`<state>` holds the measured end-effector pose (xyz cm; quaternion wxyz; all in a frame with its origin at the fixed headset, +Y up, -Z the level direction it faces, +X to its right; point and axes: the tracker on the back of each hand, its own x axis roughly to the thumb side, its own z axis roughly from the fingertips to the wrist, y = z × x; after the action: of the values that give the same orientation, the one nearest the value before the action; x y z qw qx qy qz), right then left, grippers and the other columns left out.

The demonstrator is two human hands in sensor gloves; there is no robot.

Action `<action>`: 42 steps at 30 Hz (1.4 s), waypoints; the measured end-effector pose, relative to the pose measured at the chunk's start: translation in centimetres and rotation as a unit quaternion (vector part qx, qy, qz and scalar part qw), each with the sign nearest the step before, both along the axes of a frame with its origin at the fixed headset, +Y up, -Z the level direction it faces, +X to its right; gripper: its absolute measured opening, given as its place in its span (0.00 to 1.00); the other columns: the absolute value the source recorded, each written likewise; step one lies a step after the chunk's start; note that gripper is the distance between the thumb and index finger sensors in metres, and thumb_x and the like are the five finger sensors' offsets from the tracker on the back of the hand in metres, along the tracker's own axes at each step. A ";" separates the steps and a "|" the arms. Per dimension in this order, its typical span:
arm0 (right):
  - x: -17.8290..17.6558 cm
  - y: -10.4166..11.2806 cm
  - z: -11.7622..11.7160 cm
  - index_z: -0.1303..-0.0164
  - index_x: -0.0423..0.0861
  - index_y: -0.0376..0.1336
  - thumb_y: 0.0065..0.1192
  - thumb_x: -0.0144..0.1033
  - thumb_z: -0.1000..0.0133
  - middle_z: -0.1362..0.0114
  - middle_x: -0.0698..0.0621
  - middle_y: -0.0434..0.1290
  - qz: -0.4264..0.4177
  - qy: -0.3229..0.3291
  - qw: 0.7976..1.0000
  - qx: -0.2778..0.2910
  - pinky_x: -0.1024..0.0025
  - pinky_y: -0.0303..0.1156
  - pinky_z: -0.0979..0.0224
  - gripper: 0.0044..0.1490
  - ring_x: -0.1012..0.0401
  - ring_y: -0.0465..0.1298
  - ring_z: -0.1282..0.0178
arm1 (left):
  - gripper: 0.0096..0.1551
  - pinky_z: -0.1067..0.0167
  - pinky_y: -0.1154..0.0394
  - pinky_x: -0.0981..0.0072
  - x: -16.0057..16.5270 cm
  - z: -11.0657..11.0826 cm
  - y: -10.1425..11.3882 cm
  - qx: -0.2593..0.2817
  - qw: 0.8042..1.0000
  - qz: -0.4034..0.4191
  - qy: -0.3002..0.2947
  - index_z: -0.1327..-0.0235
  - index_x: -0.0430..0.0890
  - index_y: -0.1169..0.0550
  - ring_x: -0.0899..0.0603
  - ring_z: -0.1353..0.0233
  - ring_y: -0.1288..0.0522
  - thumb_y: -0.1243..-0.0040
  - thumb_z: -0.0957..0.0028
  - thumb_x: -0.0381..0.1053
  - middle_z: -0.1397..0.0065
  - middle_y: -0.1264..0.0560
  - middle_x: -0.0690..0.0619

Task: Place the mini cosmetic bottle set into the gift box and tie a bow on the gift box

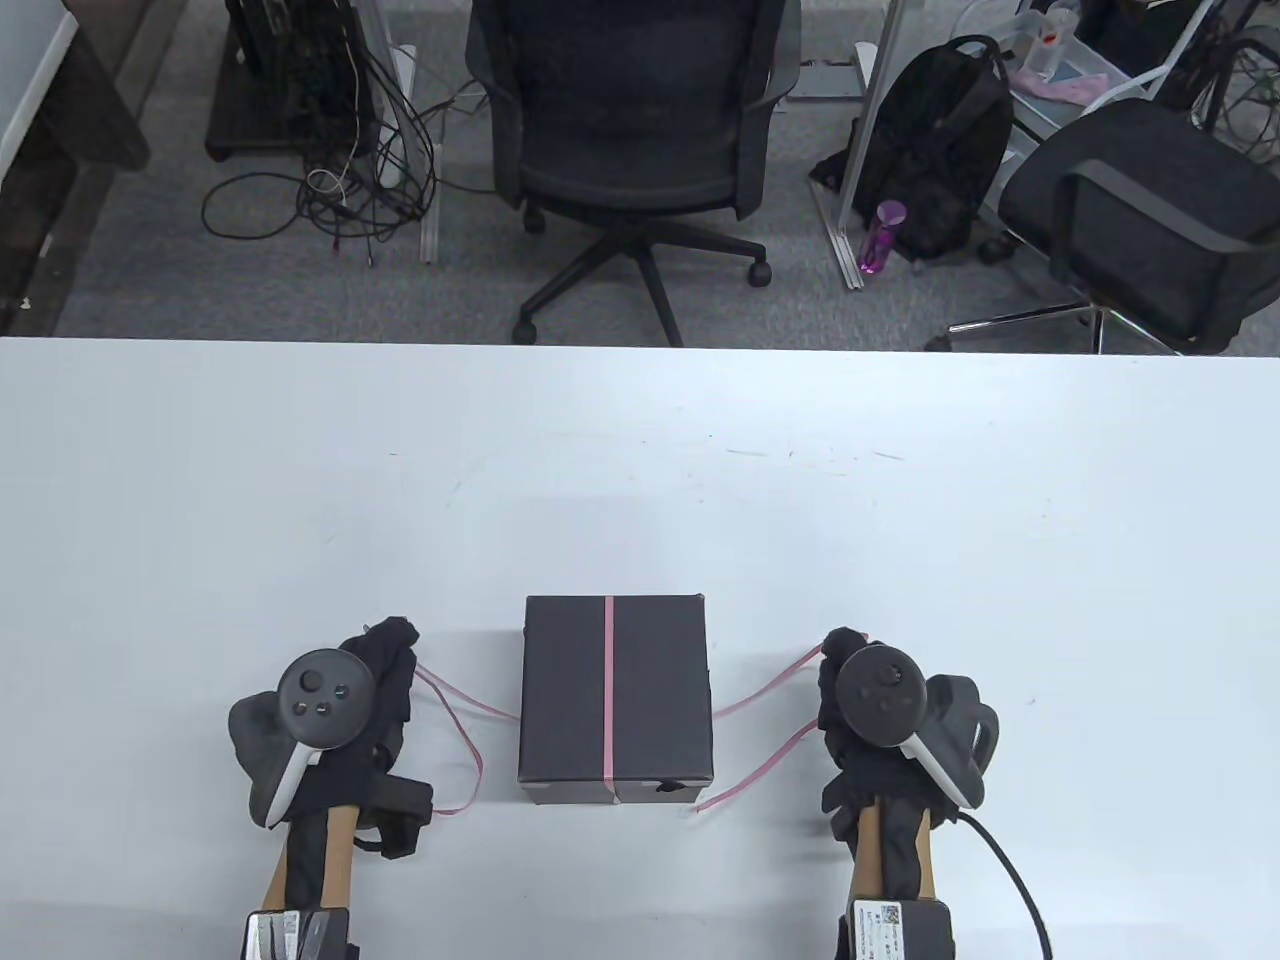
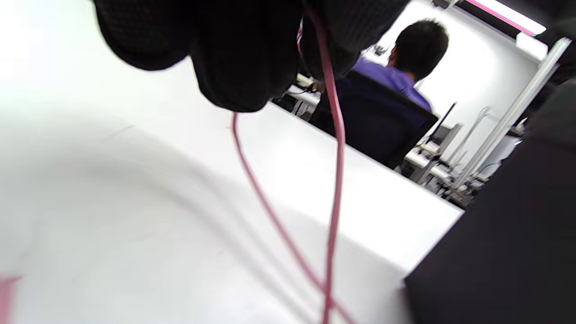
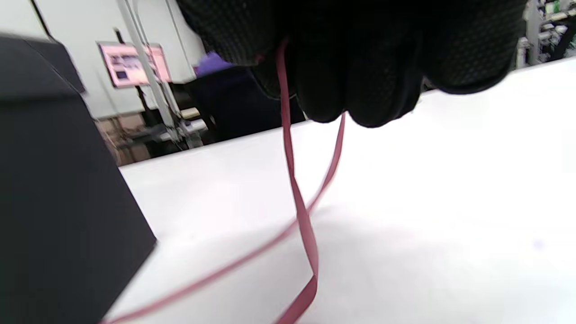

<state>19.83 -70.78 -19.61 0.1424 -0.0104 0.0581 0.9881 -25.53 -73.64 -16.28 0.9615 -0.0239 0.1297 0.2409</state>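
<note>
The gift box (image 1: 614,698) is sitting closed, ribbon (image 1: 608,690) wrapping it. Left hand (image 1: 345,715) and right hand (image 1: 880,715) are each pinching 1 ribbon end, so the bow is probably still waiting.

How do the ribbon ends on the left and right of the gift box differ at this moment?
The left ribbon end droops from the left hand and curls down to the table; the right ribbon end runs straighter from the right hand. The left tail lies near the wrist; the right tail stops beside the gift box. Both are pink and gripped.

gift box (image 1: 614,698) on table (image 1: 640,480) | left hand (image 1: 330,715) left | right hand (image 1: 890,720) right
</note>
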 end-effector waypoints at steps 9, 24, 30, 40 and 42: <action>0.8 -0.8 0.1 0.11 0.31 0.43 0.57 0.45 0.34 0.22 0.08 0.42 0.005 -0.051 0.991 -0.123 0.17 0.54 0.34 0.50 0.12 0.47 0.32 | 0.41 0.34 0.26 0.35 -0.8 0.0 0.0 -0.079 0.996 -0.045 0.018 0.11 0.59 0.42 0.26 0.26 0.26 0.54 0.37 0.69 0.15 0.37 0.34; -0.3 -4.3 -0.5 0.16 0.38 0.53 0.73 0.18 0.48 0.19 0.13 0.38 0.147 -0.029 0.967 -0.208 0.19 0.50 0.33 0.49 0.17 0.40 0.30 | 0.37 0.38 0.22 0.43 -0.1 1.2 3.8 0.021 0.998 -0.042 0.028 0.16 0.53 0.33 0.35 0.33 0.20 0.54 0.36 0.67 0.22 0.29 0.38; -1.5 -6.7 -0.7 0.16 0.27 0.45 0.77 0.27 0.49 0.21 0.12 0.33 0.209 -0.034 0.945 -0.250 0.18 0.47 0.33 0.59 0.17 0.37 0.32 | 0.37 0.39 0.22 0.44 0.1 1.1 3.5 0.010 0.999 -0.035 0.019 0.16 0.53 0.32 0.36 0.35 0.19 0.53 0.36 0.67 0.22 0.28 0.38; -2.6 -6.8 -0.7 0.50 0.27 0.72 0.76 0.31 0.48 0.18 0.24 0.53 0.263 -0.005 0.938 -0.227 0.21 0.51 0.31 0.25 0.22 0.45 0.26 | 0.38 0.39 0.22 0.44 0.5 0.9 3.1 -0.010 0.999 -0.039 0.008 0.16 0.52 0.32 0.36 0.35 0.19 0.54 0.36 0.67 0.23 0.27 0.38; -2.6 -6.4 -0.7 0.50 0.31 0.72 0.74 0.35 0.46 0.18 0.24 0.55 0.260 0.026 0.941 -0.214 0.21 0.51 0.31 0.24 0.23 0.47 0.26 | 0.38 0.39 0.22 0.44 0.6 0.9 3.1 -0.011 0.999 -0.040 0.009 0.16 0.52 0.32 0.36 0.35 0.19 0.54 0.36 0.67 0.23 0.28 0.39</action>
<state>17.23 -77.18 -20.27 -0.1262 -0.0297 0.2673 0.9548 -24.98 -70.55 -15.41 0.9689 -0.0269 0.1413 0.2015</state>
